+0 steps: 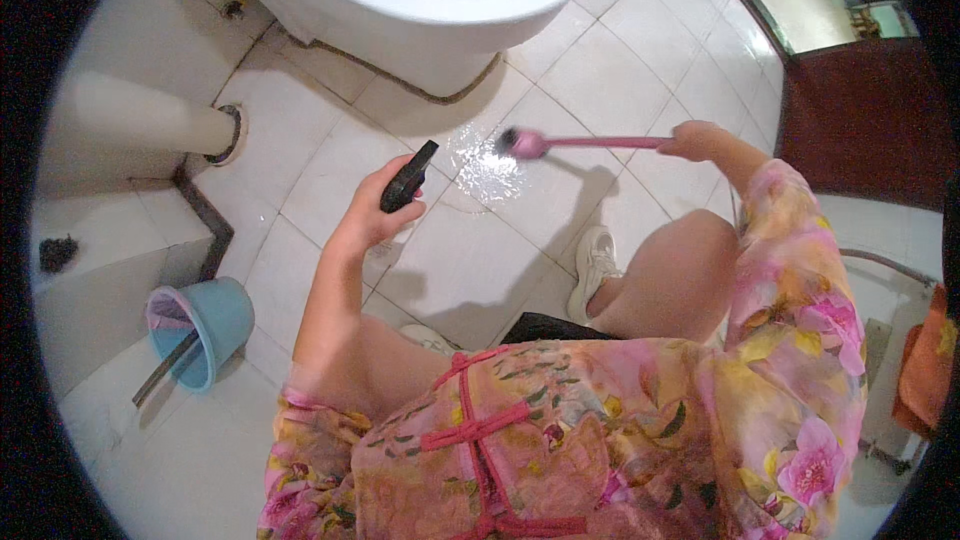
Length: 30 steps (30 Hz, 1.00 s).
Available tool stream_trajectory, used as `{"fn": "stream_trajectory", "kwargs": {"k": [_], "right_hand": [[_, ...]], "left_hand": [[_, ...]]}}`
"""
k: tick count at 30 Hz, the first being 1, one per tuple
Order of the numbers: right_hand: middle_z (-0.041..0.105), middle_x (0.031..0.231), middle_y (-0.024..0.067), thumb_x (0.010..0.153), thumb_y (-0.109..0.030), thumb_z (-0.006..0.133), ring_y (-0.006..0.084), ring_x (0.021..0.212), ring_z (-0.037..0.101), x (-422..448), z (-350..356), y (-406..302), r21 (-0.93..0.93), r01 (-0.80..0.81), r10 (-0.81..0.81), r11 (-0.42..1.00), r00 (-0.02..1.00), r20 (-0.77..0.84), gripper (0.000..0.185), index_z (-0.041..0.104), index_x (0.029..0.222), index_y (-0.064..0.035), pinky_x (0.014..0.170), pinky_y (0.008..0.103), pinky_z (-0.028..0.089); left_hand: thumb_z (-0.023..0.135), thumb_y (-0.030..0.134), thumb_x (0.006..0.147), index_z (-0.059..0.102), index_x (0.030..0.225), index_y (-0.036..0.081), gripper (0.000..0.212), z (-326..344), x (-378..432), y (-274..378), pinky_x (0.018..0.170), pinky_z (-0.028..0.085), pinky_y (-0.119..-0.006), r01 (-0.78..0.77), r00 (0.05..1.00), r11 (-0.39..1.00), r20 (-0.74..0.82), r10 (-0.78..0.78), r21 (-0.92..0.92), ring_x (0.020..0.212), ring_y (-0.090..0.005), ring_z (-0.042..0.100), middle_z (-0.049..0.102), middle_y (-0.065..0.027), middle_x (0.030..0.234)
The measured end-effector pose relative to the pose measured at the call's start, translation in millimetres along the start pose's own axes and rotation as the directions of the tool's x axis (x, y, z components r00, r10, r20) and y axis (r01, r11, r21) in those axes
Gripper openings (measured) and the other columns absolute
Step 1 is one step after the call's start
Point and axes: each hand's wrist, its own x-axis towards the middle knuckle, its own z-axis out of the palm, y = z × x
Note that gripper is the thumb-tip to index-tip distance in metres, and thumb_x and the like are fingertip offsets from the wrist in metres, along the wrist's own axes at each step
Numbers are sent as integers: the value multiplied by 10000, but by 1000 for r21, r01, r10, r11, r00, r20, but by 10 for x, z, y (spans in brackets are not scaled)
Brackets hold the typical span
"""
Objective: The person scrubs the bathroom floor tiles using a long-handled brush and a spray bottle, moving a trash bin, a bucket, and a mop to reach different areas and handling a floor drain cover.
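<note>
My right hand (694, 141) grips the far end of a long pink handle. It belongs to a toilet brush (529, 143), whose dark bristle end is blurred and points left, just over a bright, glistening wet patch (487, 169) on the tiles. In my left hand (379, 199) is a black object (409, 178) resembling a spray bottle's trigger head. My fingers wrap it, and what lies beneath the palm is mostly hidden. Ahead of both hands stands a white toilet bowl (517, 4) with its rim uncovered and its base on the floor.
A light blue bucket (232, 315) lies tipped at left, a dark stick (165, 370) poking from its mouth. A pale pipe (150, 116) meets the floor behind it. My shoe (596, 262) rests on the white tiles (480, 255). At far right hangs an orange cloth (922, 375).
</note>
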Motion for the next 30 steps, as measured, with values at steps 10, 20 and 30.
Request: {"fn": "stream_trajectory", "kwargs": {"k": [10,20,30], "right_hand": [[596,982,225,788,-232,561,382,887,581,-156,2109,289,710,176,142,682,920,-365,572,342,1309,-148,773,446,453],[586,929,245,883,-287,426,381,823,583,1518,676,199,692,489,-45,531,832,-553,387,449,1248,-159,732,438,458],[556,1125,181,910,-252,392,329,1022,552,1231,1959,100,779,607,-185,156,793,-581,403,383,1304,-164,856,387,431]], "left_hand": [[696,124,681,537,1076,64,430,546,362,225,716,412,-252,192,980,979,59,-188,-69,765,-97,490,525,-10,832],[699,175,703,531,852,56,254,1418,1183,662,643,393,-245,304,945,953,-131,-301,1,707,-82,464,513,11,774],[699,187,707,531,812,65,233,1861,1667,815,601,376,-240,362,876,928,-310,-370,-86,663,-83,456,499,24,717]]}}
